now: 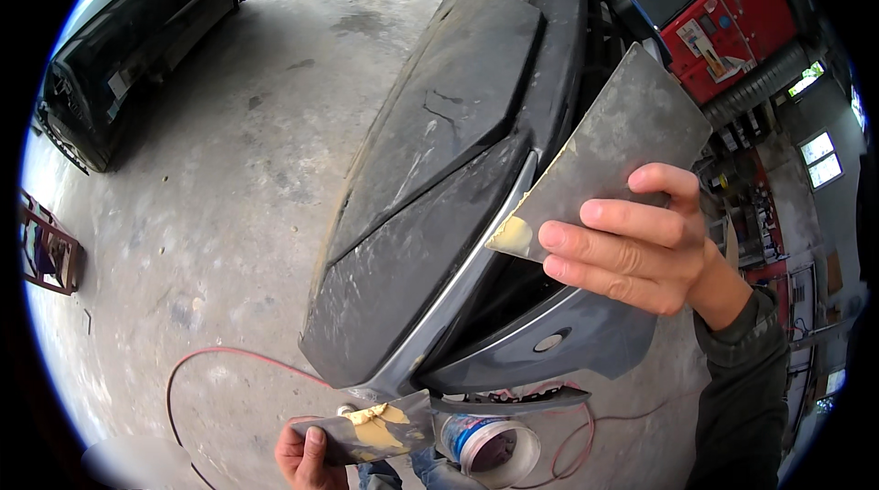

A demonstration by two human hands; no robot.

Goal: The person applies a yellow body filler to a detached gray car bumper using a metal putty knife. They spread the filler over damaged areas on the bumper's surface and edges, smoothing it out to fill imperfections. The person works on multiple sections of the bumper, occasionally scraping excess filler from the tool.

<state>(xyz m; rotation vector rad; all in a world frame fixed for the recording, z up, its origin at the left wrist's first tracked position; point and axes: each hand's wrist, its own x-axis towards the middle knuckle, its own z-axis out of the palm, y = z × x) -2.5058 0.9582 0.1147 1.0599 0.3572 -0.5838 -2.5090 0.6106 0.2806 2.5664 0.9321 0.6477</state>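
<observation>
My right hand (645, 243) is raised at the right, gripping a flat grey spreader plate (632, 119) with its fingers across the face. Yellow putty coats the plate's lower left corner and runs thinly along its left edge. Low in the view, my left hand (307, 455) clasps a second grey plate (419, 419), thumb on top. A lump of yellow putty (377, 428) is spread over that one. Between and beyond the hands lies a dark grey car bumper (412, 169), scuffed, with a crack-like mark on its broad panel. The raised plate overlaps part of the bumper in view.
Below the bumper's near end stands an open bucket (499, 449). A red hose (220, 350) loops over the concrete floor (229, 243). Another dark bumper-like part (146, 23) stands far left, above a dark red stand (50, 252). A red cabinet (760, 0) is at the upper right.
</observation>
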